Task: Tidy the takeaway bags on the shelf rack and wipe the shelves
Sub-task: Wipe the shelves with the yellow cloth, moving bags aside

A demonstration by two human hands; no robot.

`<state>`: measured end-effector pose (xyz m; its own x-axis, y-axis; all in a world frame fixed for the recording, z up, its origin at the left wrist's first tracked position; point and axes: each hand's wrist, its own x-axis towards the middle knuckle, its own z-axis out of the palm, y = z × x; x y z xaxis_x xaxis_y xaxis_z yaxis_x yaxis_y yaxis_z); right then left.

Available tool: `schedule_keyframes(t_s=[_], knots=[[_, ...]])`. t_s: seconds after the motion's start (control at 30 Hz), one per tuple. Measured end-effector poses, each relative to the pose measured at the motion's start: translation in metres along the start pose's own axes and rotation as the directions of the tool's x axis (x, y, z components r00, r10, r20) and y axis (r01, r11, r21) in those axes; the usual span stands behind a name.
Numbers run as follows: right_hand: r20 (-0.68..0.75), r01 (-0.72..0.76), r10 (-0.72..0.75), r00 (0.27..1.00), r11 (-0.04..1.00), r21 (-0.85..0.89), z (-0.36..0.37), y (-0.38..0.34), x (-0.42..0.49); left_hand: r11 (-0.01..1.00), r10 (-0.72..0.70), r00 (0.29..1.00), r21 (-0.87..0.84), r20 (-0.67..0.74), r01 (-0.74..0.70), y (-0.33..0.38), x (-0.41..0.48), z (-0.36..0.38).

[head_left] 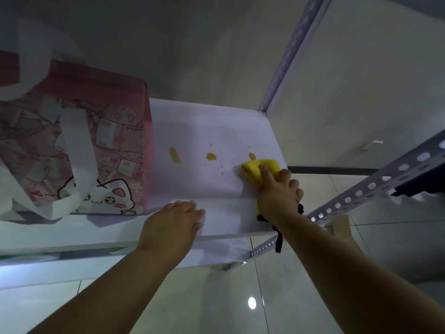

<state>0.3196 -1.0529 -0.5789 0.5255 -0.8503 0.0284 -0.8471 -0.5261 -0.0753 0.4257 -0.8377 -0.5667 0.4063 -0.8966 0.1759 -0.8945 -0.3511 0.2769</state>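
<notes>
The white shelf [204,126] shows orange stains [211,156]; the right hand [277,191] grips a yellow cloth [251,168] half hidden under its palm. The left hand [173,222] rests flat, fingers straight; the pink bag [115,131] is cut off at left.

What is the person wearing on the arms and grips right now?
Nothing on either forearm: no sleeves show. The left grip and right grip are bare, ungloved, no rings visible. A black strap sits at the right wrist, one loose end dangling.

No words or numbers can be read. The pink bag [101,141] shows only a cat drawing and blurry pictures.
</notes>
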Motion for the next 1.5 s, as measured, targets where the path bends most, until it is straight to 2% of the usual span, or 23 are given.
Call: schedule_keyframes(t_s=[0.13, 0.27, 0.33, 0.4, 0.5, 0.57, 0.6, 0.67, 0.77, 0.83, 0.87, 0.9, 0.97, 1.07, 1.2, 1.27, 1.37, 1.5], knots=[[0.039, -0.134, 0.134, 0.990, 0.991, 0.017, 0.003, -0.014, 0.055, 0.999, -0.035, 0.997, 0.006, -0.070, 0.036, -0.003, 0.001, 0.006], [0.015, -0.065, 0.065, 0.998, 0.998, 0.002, 0.005, -0.026, 0.084, 0.996, -0.089, 0.987, -0.022, -0.133, 0.087, -0.001, 0.003, 0.010], [0.026, 0.071, -0.070, 0.997, 0.997, -0.035, 0.003, -0.029, 0.080, 0.993, -0.116, 0.982, -0.032, -0.150, 0.112, 0.002, 0.004, 0.012], [0.039, 0.253, -0.252, 0.967, 0.967, -0.042, 0.000, -0.031, 0.063, 0.990, -0.141, 0.975, -0.030, -0.171, 0.138, 0.005, 0.004, 0.013], [0.021, 0.527, -0.527, 0.850, 0.849, -0.031, 0.001, -0.027, 0.015, 0.985, -0.174, 0.965, -0.030, -0.195, 0.171, 0.011, 0.002, 0.015], [0.002, 0.648, -0.648, 0.762, 0.762, -0.004, 0.003, -0.016, -0.015, 0.984, -0.180, 0.960, -0.031, -0.212, 0.178, 0.013, 0.001, 0.016], [0.010, 0.655, -0.655, 0.756, 0.756, 0.003, 0.003, -0.009, -0.019, 0.983, -0.182, 0.958, -0.036, -0.220, 0.178, 0.014, 0.001, 0.016], [0.014, 0.569, -0.569, 0.822, 0.822, -0.018, 0.003, -0.004, -0.004, 0.983, -0.183, 0.955, -0.046, -0.234, 0.177, 0.014, 0.001, 0.017], [0.039, 0.242, -0.241, 0.970, 0.970, -0.034, 0.001, -0.021, 0.041, 0.985, -0.174, 0.956, -0.058, -0.237, 0.164, 0.013, -0.002, 0.019], [0.087, 0.100, -0.099, 0.991, 0.995, -0.004, 0.000, -0.043, 0.065, 0.988, -0.156, 0.956, -0.033, -0.250, 0.152, 0.013, -0.004, 0.019], [0.107, 0.090, -0.089, 0.990, 0.996, -0.005, 0.001, -0.053, 0.071, 0.989, -0.147, 0.954, -0.028, -0.263, 0.145, 0.013, -0.005, 0.020], [0.122, 0.115, -0.113, 0.986, 0.993, -0.012, 0.001, -0.063, 0.074, 0.991, -0.136, 0.950, -0.020, -0.280, 0.136, 0.014, -0.006, 0.021], [0.129, 0.262, -0.256, 0.958, 0.965, -0.026, 0.003, -0.078, 0.068, 0.985, -0.172, 0.938, -0.039, -0.300, 0.168, 0.014, -0.010, 0.024], [0.089, 0.528, -0.525, 0.846, 0.849, -0.019, 0.002, -0.082, 0.042, 0.940, -0.333, 0.913, -0.153, -0.234, 0.304, 0.013, -0.015, 0.024], [0.026, 0.649, -0.648, 0.761, 0.759, -0.052, -0.002, -0.049, -0.001, 0.944, -0.330, 0.915, -0.117, -0.235, 0.310, 0.013, -0.018, 0.024], [0.018, 0.648, -0.648, 0.761, 0.760, -0.049, -0.002, -0.030, -0.017, 0.944, -0.327, 0.916, -0.120, -0.234, 0.306, 0.013, -0.019, 0.023], [0.051, 0.583, -0.581, 0.812, 0.806, -0.099, -0.001, -0.028, -0.007, 0.948, -0.315, 0.924, -0.116, -0.215, 0.296, 0.010, -0.017, 0.023], [0.134, 0.366, -0.361, 0.923, 0.931, -0.011, -0.004, -0.070, 0.032, 0.944, -0.320, 0.931, -0.140, -0.174, 0.299, 0.006, -0.018, 0.021]])
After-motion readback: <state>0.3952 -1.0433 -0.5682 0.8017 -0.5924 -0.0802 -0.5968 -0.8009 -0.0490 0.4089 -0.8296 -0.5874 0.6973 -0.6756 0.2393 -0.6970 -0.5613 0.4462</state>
